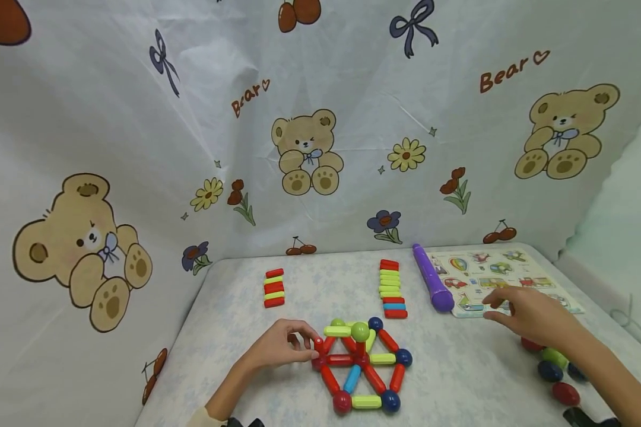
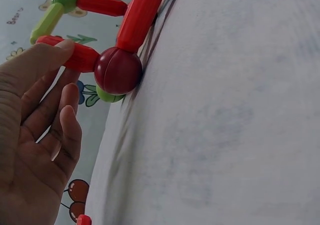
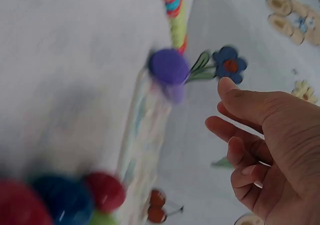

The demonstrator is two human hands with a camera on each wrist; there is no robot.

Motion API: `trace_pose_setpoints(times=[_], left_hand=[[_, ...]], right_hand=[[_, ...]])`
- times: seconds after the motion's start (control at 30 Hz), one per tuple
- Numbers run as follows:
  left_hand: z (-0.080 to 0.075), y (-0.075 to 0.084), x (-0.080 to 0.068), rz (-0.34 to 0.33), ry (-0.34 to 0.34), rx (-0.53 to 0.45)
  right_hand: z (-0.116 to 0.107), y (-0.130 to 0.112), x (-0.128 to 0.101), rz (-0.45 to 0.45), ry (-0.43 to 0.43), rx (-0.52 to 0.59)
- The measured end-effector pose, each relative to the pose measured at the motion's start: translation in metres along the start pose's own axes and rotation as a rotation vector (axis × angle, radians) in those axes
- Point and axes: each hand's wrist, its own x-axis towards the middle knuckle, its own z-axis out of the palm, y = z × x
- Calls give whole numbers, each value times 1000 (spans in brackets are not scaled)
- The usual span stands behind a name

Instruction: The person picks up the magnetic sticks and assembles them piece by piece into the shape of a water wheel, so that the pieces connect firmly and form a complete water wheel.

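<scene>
My left hand pinches a short red rod between thumb and fingers. The rod stands upright on a dark red ball at the left corner of a hexagon-shaped frame of rods and balls. At the frame's middle, another upright red rod carries a green ball. A yellow-green rod lies level beside that ball. My right hand hovers over the right side of the table with nothing in it, fingers loosely bent and thumb apart from them.
Loose balls in red, blue and green sit below the right forearm. Behind the right hand lie a picture board and a purple toy microphone. Spare rods are lined up in a left row and a right row.
</scene>
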Motion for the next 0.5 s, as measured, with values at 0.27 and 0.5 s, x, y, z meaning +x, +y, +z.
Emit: trace_pose_setpoints(times=[0.27, 0.5], left_hand=[[-2, -3, 1, -15, 8, 15], [-1, -5, 1, -15, 6, -10]], right_hand=[[10, 45, -22, 156, -222, -79], [21, 51, -25, 155, -259, -77]])
